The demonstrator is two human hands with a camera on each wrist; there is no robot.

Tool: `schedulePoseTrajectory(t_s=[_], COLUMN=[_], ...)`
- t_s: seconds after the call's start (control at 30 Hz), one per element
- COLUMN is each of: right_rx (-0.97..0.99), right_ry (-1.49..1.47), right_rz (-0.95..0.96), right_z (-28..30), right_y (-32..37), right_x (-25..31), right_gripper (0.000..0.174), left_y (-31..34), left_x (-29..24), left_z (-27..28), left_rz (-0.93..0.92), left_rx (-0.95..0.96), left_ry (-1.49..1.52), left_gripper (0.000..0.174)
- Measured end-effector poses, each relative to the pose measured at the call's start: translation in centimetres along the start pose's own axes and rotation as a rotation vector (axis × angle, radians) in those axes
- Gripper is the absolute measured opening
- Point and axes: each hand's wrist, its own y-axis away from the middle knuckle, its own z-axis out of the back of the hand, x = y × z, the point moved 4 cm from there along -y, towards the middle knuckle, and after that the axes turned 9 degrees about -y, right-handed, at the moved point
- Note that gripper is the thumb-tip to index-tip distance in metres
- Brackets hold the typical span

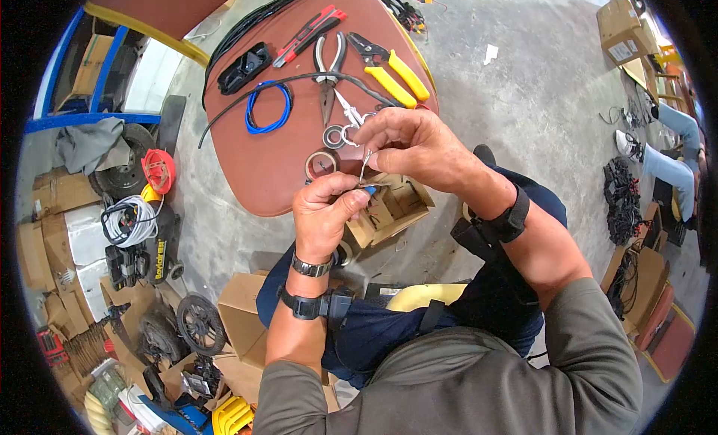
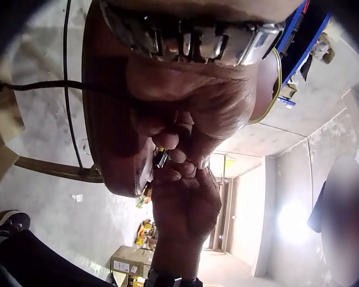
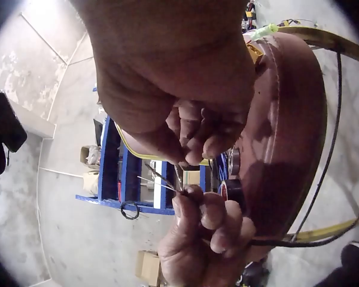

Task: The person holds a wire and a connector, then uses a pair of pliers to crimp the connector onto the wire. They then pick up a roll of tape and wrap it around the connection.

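Note:
My left hand (image 1: 323, 210) grips the end of a black cable (image 3: 275, 243) between thumb and fingers. Thin bare wires (image 3: 161, 184) fan out past its fingertips in the right wrist view. A small blue piece (image 1: 370, 190) shows beside the left thumb. Just above, the right hand (image 1: 419, 147) pinches a silvery wire strand (image 1: 364, 168) between thumb and forefinger. White-handled scissors (image 1: 350, 115) lie near the right fingertips, on a brown padded seat (image 1: 247, 169). Beside them are a tape roll (image 1: 321, 163) and long-nose pliers (image 1: 327, 98).
Also on the seat are yellow-handled wire strippers (image 1: 393, 76), a red utility knife (image 1: 310, 35), a blue wire coil (image 1: 268, 127) and a black plastic case (image 1: 244, 68). An open cardboard box (image 1: 393, 214) stands below the hands. Wheels (image 1: 200, 323) and cartons crowd the left floor.

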Motion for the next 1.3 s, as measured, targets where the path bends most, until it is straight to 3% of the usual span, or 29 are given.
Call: schedulePoseTrajectory(t_s=[0.87, 1.3], right_rx=[-0.033, -0.045], right_ry=[0.144, 0.128], right_rz=[0.119, 0.164], right_z=[0.21, 0.33], right_y=[-0.37, -0.31], right_x=[-0.72, -0.59], right_gripper=[0.026, 0.027], left_y=[-0.12, -0.07], left_x=[-0.26, 0.17], left_z=[-0.59, -0.23], left_rz=[-0.028, -0.027], left_rx=[-0.060, -0.027], left_ry=[-0.184, -0.066], left_gripper=[0.011, 0.012])
